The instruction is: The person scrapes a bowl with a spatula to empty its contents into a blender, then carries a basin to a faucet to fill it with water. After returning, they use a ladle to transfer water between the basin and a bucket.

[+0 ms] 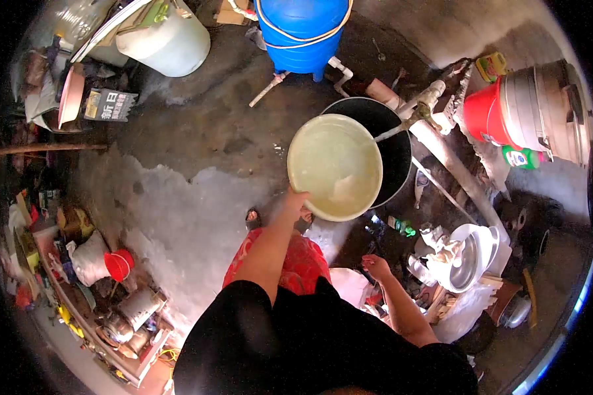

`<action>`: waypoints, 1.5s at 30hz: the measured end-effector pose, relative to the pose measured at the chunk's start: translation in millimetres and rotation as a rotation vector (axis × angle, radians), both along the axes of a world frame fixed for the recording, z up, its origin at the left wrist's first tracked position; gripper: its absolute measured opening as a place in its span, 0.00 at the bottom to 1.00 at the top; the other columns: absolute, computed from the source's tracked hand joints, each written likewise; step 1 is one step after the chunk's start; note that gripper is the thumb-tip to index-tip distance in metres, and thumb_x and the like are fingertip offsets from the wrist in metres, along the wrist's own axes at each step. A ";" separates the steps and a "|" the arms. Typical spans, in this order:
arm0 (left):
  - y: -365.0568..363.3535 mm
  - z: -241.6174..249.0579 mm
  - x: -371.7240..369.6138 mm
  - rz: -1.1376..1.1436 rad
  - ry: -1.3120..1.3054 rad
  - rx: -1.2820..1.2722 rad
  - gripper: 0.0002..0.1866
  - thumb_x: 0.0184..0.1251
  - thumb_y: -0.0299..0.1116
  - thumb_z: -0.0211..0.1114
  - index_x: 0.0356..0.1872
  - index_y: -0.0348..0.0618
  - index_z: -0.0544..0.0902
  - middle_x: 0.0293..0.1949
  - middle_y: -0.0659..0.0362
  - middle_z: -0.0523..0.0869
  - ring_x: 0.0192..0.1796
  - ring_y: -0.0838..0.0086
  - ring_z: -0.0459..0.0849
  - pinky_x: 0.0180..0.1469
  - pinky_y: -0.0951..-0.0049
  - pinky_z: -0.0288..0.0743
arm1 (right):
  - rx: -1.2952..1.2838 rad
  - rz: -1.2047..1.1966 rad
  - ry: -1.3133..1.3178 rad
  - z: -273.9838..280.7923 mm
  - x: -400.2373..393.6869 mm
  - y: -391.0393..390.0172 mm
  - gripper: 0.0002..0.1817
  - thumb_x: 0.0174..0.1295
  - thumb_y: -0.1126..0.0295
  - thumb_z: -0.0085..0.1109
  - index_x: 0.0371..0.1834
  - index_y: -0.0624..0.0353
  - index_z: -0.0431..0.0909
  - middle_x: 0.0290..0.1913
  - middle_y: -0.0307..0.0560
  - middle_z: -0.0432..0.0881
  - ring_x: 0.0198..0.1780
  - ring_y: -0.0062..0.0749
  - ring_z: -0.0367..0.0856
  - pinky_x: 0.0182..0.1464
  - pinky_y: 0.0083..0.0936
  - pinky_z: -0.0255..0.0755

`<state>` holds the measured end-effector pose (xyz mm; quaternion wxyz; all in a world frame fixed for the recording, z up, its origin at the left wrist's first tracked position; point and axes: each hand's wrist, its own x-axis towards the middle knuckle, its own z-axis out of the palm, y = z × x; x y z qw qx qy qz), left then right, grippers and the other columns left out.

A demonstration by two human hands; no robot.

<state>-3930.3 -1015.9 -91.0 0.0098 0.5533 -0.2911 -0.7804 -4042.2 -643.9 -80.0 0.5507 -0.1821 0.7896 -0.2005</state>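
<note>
My left hand point(298, 201) grips the lower left rim of a round pale yellow-green basin point(335, 168). Water from a tap point(428, 102) runs into the basin at its upper right side. Partly under the basin is a large black tub point(396, 172), open at the top. Held away from the basin, my right hand point(375, 267) hangs at the lower right with its fingers curled; whether anything is in them is too small to tell.
A blue barrel point(302, 33) stands at the top. White bucket point(168, 43) at upper left, red bucket point(484, 113) and stacked pots at right. A metal bowl point(464, 263) and clutter lie lower right; a small red bucket point(118, 264) is at left.
</note>
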 end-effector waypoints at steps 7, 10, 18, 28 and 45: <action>-0.4 3.9 0.6 0.060 -0.054 0.044 0.32 0.42 0.29 0.65 0.53 0.58 0.66 0.46 0.58 0.76 0.45 0.61 0.77 0.34 0.52 0.75 | 0.062 -0.141 -0.133 43.8 -0.4 -35.8 0.12 0.59 0.73 0.49 0.45 0.63 0.75 0.32 0.43 0.80 0.31 0.24 0.77 0.36 0.20 0.72; 0.8 -9.4 3.0 0.040 -0.017 0.029 0.31 0.42 0.28 0.65 0.53 0.58 0.66 0.45 0.57 0.77 0.42 0.60 0.79 0.32 0.52 0.75 | 0.069 -0.052 0.004 22.8 1.6 -21.3 0.13 0.57 0.76 0.47 0.44 0.64 0.75 0.32 0.43 0.80 0.31 0.24 0.77 0.36 0.19 0.72; 0.4 2.4 0.3 0.048 -0.064 -0.009 0.33 0.44 0.27 0.63 0.55 0.58 0.62 0.44 0.57 0.77 0.42 0.61 0.79 0.32 0.52 0.77 | 0.078 -0.095 -0.052 39.0 0.5 -32.5 0.13 0.56 0.78 0.45 0.44 0.65 0.75 0.31 0.44 0.79 0.30 0.25 0.76 0.35 0.20 0.72; 0.9 -13.8 0.6 0.063 -0.052 0.021 0.31 0.47 0.24 0.59 0.56 0.59 0.62 0.47 0.56 0.76 0.45 0.59 0.78 0.36 0.50 0.77 | 0.000 0.026 0.067 8.4 5.2 -9.5 0.12 0.58 0.76 0.49 0.44 0.64 0.75 0.32 0.44 0.80 0.30 0.25 0.76 0.35 0.20 0.72; 0.8 -17.0 8.7 0.053 -0.005 0.037 0.30 0.45 0.26 0.62 0.53 0.54 0.65 0.46 0.57 0.76 0.45 0.61 0.78 0.37 0.52 0.77 | 0.024 -0.001 0.061 2.0 6.9 -5.0 0.11 0.59 0.75 0.49 0.44 0.65 0.75 0.32 0.45 0.79 0.30 0.25 0.76 0.36 0.20 0.72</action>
